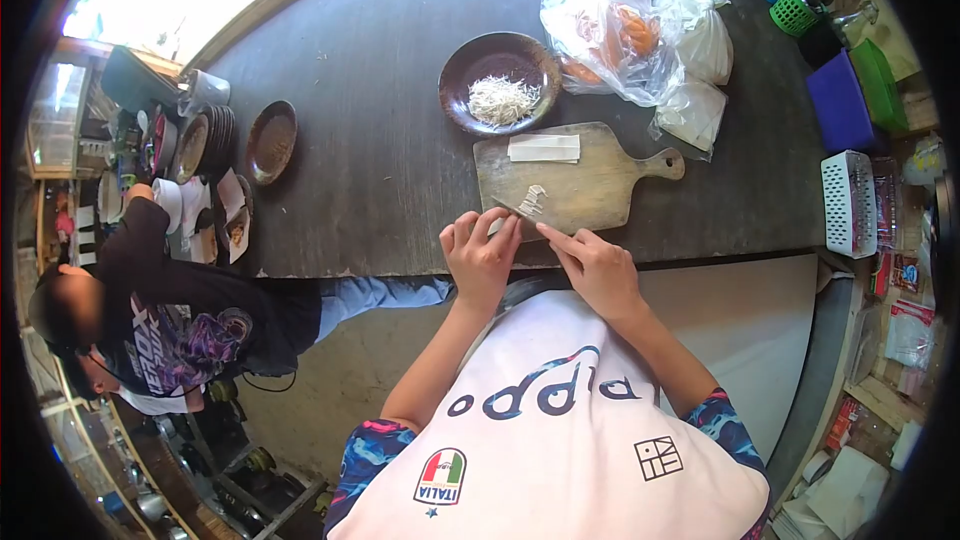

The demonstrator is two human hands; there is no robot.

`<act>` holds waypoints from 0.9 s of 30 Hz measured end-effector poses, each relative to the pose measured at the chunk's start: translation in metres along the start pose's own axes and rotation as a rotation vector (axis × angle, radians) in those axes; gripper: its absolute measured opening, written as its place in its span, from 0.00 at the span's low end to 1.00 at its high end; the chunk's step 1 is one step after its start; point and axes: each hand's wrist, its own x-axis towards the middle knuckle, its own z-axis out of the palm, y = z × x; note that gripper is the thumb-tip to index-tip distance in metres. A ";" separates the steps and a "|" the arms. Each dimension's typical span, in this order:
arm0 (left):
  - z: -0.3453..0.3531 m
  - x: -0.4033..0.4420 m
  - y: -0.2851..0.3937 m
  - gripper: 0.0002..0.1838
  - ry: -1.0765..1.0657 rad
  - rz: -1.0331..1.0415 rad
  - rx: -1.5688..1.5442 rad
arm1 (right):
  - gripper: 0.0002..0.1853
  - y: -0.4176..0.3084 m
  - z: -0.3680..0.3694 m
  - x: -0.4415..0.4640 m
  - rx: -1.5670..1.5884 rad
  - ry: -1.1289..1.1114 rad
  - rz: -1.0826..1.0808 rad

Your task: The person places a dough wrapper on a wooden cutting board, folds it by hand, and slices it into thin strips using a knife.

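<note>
A wooden cutting board (590,190) with a handle lies near the table's front edge. My right hand (598,268) grips a knife (518,210), index finger stretched along it; its handle is hidden in the hand. At the board's lower left corner my left hand (480,248) has its fingers curled beside the blade, with a bit of a white piece (496,225) showing between them. Thin white shreds (533,201) lie just beyond the blade. Flat white strips (544,148) rest at the board's far side. Behind it stands a dark bowl (452,90) holding a heap of white shreds (502,100).
Clear plastic bags (630,35) with orange contents sit at the far right. Another dark bowl (272,143) and stacked plates (205,140) are on the left, where a co-worker (190,320) reaches over the table (360,70). A white basket (850,203) borders the right side.
</note>
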 end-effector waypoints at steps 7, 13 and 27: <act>0.002 -0.001 0.000 0.08 0.020 -0.011 -0.013 | 0.25 0.010 -0.029 -0.028 0.033 -0.025 0.045; -0.001 -0.001 0.001 0.07 0.013 -0.004 -0.002 | 0.23 -0.003 0.000 0.002 0.021 0.000 0.004; 0.002 -0.002 0.001 0.07 0.032 -0.022 0.005 | 0.23 0.001 -0.020 -0.009 -0.025 -0.001 0.009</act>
